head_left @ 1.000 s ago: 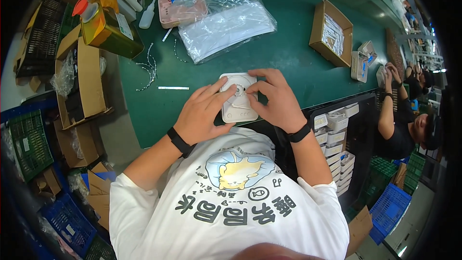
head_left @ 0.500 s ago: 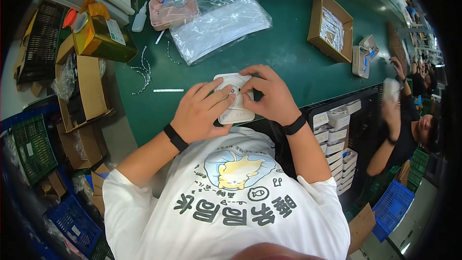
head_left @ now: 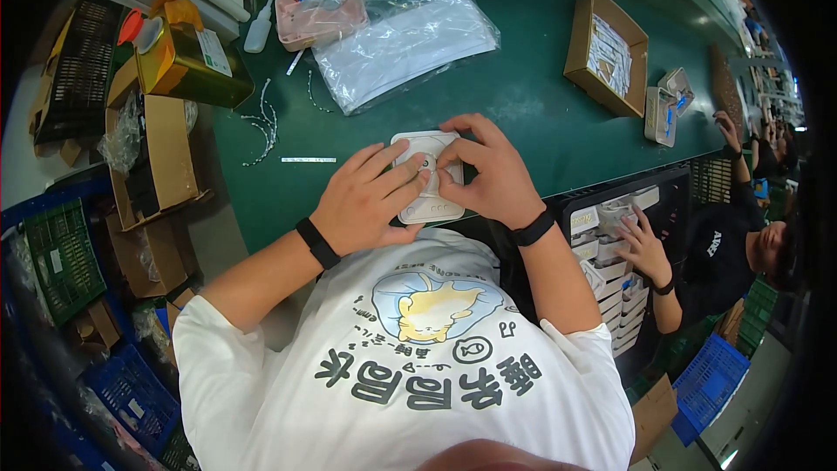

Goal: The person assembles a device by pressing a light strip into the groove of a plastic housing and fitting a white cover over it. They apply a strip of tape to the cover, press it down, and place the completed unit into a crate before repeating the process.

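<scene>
A small white plastic device (head_left: 426, 201) with a round part in its middle lies on the green table (head_left: 532, 96) close to my chest. My left hand (head_left: 362, 201) rests on its left side, fingertips on the top face. My right hand (head_left: 488, 170) covers its right side, with thumb and fingers pinched at the round centre. Both wrists wear black bands. Most of the device's middle is hidden under my fingers.
A clear plastic bag of white parts (head_left: 405, 35) and a pink tray (head_left: 318, 9) lie farther up the table. A cardboard box (head_left: 606, 52) sits at right, a yellow-green box (head_left: 187, 61) and cartons at left. A co-worker's hand (head_left: 645, 249) reaches into white trays at right.
My hands have stayed on the white device, the fingers shifting slightly over its centre. The view has moved a little, and the co-worker's arm at right has lowered onto the trays.
</scene>
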The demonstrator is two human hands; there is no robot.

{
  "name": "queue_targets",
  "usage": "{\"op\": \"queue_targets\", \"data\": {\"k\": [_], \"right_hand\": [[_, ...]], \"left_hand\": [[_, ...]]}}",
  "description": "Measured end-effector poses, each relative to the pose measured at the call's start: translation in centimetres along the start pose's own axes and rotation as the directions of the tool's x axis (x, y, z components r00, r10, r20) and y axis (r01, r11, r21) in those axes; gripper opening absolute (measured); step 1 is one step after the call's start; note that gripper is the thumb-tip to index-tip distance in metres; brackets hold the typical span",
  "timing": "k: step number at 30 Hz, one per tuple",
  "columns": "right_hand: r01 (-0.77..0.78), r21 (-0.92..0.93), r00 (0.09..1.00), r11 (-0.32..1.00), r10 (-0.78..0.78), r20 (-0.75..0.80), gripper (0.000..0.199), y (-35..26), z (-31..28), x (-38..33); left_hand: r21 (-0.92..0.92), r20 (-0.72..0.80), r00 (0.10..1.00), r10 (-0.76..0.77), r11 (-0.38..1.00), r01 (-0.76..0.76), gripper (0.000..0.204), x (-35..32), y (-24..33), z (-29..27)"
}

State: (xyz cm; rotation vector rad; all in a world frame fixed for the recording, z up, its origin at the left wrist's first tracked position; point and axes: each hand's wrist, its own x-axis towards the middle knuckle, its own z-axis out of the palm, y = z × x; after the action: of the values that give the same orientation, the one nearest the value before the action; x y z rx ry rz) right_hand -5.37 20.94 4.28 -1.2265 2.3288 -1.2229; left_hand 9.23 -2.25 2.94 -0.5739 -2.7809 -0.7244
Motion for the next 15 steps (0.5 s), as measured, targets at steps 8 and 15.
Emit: {"op": "queue_targets", "data": {"k": [8,15], "right_hand": [[0.008,0.116,0.999,0.993,-0.012,0.035,0.018,0.8,-0.5,0.1],[-0.021,0.064,0.999,0.998,0.019,0.037,0.017,0.7,0.1,0.2]], "left_hand": [[-0.016,-0.019,1.000,-0.025,1.000,0.025,0.074,0.1,0.4,0.0],[0.066,-0.002,1.000,0.023,0.998,-0.022,0.074,0.4,0.1,0.5]]}}
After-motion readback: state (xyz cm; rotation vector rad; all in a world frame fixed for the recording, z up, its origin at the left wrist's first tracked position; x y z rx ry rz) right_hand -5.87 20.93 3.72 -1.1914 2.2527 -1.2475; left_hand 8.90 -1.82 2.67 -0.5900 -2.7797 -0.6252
